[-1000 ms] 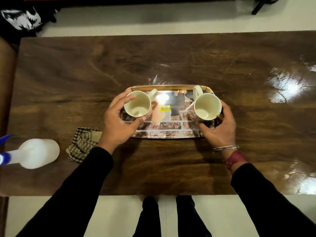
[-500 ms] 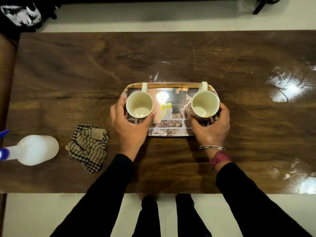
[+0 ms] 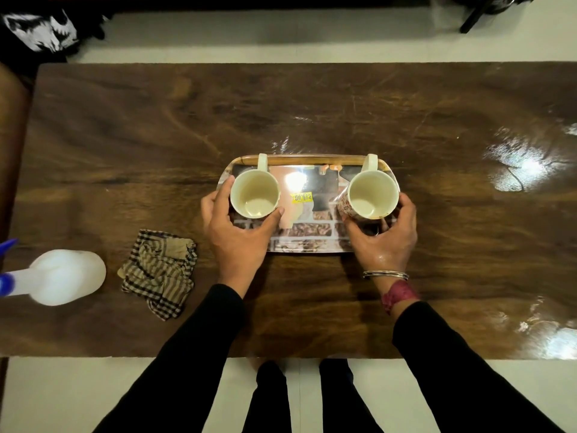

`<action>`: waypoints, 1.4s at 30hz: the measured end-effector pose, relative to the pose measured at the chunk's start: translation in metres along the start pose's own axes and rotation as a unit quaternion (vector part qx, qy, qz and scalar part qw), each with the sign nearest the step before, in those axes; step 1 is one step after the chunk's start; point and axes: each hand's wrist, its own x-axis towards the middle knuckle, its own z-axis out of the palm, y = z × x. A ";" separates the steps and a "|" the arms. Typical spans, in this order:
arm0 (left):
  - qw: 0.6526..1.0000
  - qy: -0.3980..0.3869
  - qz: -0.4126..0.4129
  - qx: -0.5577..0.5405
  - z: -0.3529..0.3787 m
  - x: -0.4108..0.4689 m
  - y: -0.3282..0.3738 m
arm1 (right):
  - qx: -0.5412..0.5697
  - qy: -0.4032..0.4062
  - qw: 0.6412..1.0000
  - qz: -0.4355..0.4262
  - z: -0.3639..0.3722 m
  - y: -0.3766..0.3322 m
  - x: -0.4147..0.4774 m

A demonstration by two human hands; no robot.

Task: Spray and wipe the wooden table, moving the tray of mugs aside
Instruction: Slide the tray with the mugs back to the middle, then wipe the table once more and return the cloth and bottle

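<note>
A printed tray (image 3: 307,242) lies at the middle of the dark wooden table (image 3: 156,126). Two cream mugs stand on it with handles pointing away from me. My left hand (image 3: 237,235) wraps around the left mug (image 3: 255,198). My right hand (image 3: 385,235) wraps around the right mug (image 3: 371,195), which has a red pattern on its side. A white spray bottle (image 3: 62,276) with a blue nozzle lies at the table's left end. A crumpled checked cloth (image 3: 159,273) rests between the bottle and my left hand.
The table's right part shines with wet or glossy patches (image 3: 527,167). A dark printed garment (image 3: 37,29) lies beyond the far left corner. A dark furniture leg (image 3: 477,14) stands on the pale floor at the far right. My legs stand at the near edge.
Both mugs were turned so their handles point straight away from me. My hands shifted lower around the mugs and stay on them. The cloth is fully uncovered by my left arm.
</note>
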 end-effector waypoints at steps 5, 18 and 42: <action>1.000 -0.001 -0.004 -0.001 -0.001 -0.003 0.001 | 0.004 -0.005 1.000 0.005 -0.001 0.005 -0.003; 0.997 0.013 -0.073 -0.014 -0.042 -0.058 -0.035 | -0.120 -0.024 0.979 -0.161 -0.007 -0.008 -0.090; 0.994 0.101 -0.050 0.015 -0.292 0.011 -0.140 | -0.377 -0.390 0.776 -0.321 0.246 -0.073 -0.236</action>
